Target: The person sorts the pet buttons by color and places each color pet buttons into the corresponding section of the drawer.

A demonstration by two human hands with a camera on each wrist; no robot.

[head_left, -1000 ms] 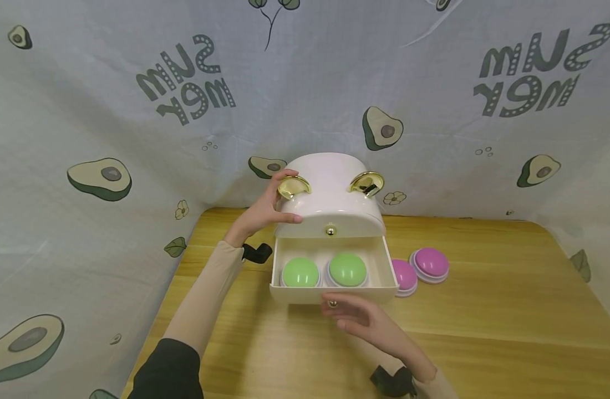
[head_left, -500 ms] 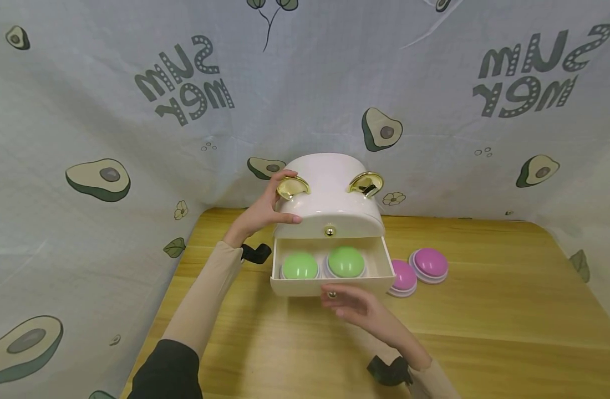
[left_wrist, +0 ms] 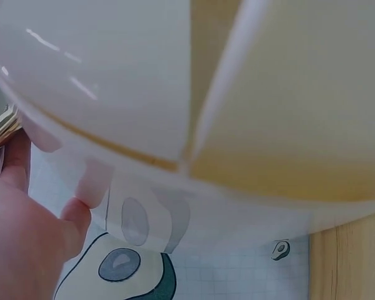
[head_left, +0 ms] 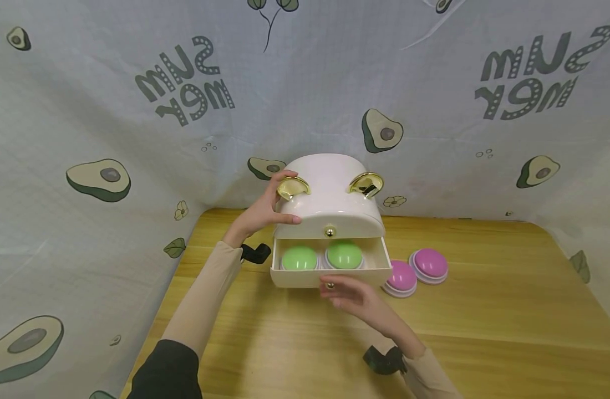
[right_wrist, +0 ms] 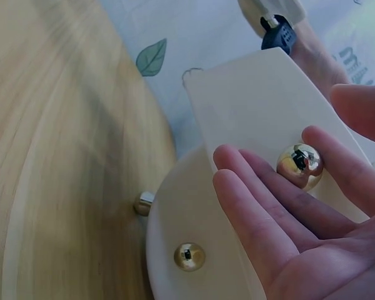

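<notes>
A glossy white storage box (head_left: 327,180) with a rounded top and gold ear-shaped pieces (head_left: 293,188) stands near the middle. Its lower drawer (head_left: 295,279) is partly pulled out and holds two green domed buttons (head_left: 300,258) with pale bases. My left hand (head_left: 259,219) rests on the box's left side, its thumb on the front edge and its fingers by the left ear. At the drawer front, my right hand (head_left: 362,305) presses with extended fingers, and the gold knob (right_wrist: 300,165) sits between them.
Two magenta domed buttons (head_left: 431,262) lie on the wooden table (head_left: 509,288), right of the drawer. A second gold knob (head_left: 330,232) marks the upper front of the box. Behind hangs a pale cloth (head_left: 305,100) with avocado prints.
The drawer has slid inward toward the box, with the right hand moving along at its front and the green buttons riding inside. The left hand has stayed in place on the box.
</notes>
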